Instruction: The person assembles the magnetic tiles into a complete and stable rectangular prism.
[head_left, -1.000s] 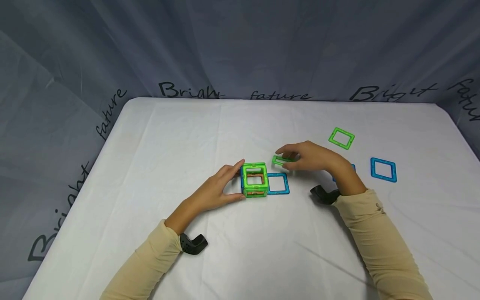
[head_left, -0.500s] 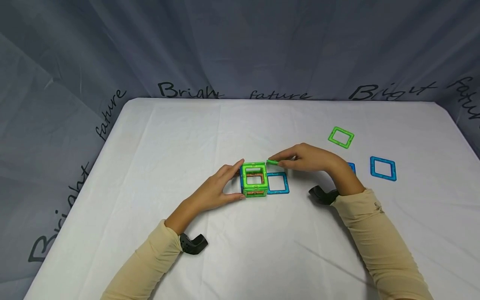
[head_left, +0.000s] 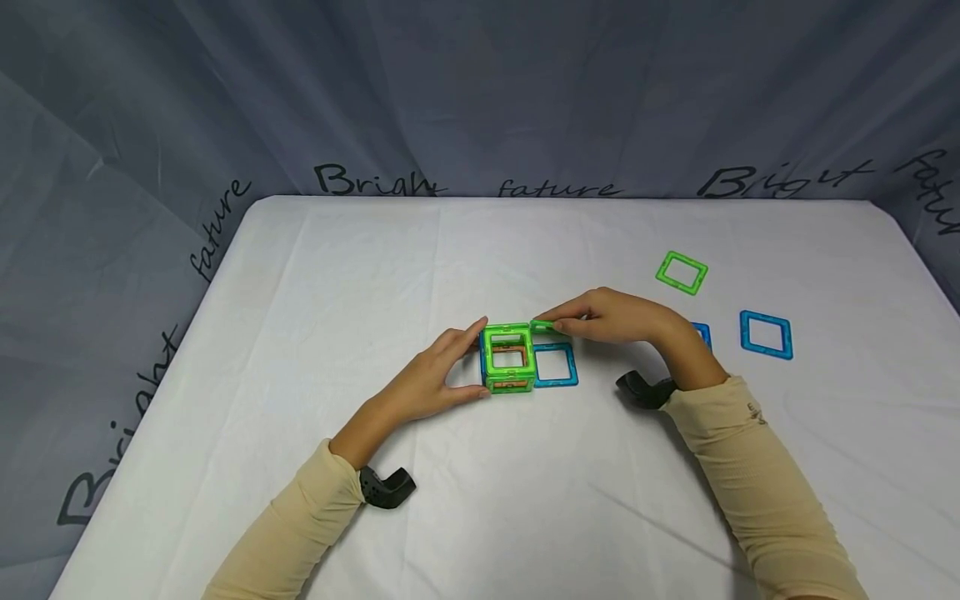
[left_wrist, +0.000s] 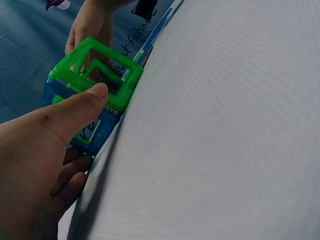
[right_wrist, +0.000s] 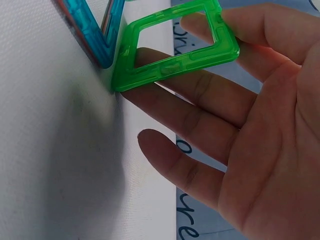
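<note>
I see the left hand (head_left: 427, 375), half-spread, grip the cube (head_left: 511, 373), likely steadying it on the worktop (head_left: 375, 275); the right hand (head_left: 611, 315) pinches a green tile (right_wrist: 162, 70), apparently so its left edge faces the cube's far-right corner.

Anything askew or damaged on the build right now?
Nothing stands out: the magnetic-tile cube shows no visible crack or tilt, and the green tile pinched by the right hand looks unbroken where visible.

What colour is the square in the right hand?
The square is see-through green, clearest in the right wrist view.
</note>
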